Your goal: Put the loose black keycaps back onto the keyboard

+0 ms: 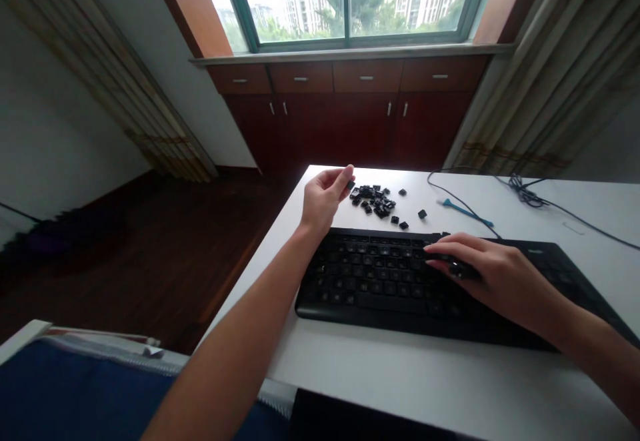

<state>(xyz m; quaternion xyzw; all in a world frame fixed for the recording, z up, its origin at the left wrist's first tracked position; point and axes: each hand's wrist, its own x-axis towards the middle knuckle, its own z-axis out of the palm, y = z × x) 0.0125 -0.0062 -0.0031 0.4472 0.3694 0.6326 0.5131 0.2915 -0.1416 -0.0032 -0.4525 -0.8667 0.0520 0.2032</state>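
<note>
A black keyboard (393,302) lies on the white table, with bare sockets showing among its keys. Above its far left corner, my left hand (323,197) is closed in a pinch on a small black keycap (351,185). Just right of that hand is a loose heap of black keycaps (379,202), with a few scattered apart from it. My right hand (485,264) rests over the right half of the keyboard, its fingers closed around a shiny black-handled tool (463,269). The tool's tip is hidden or too dark to make out.
A blue pry tool (467,211) lies behind the keyboard, close to a black cable (530,194) that trails across the table (400,354). A bent thin wire (573,228) is at the right. Dark blue fabric (85,394) fills the lower left. Wooden cabinets (325,121) stand under the window.
</note>
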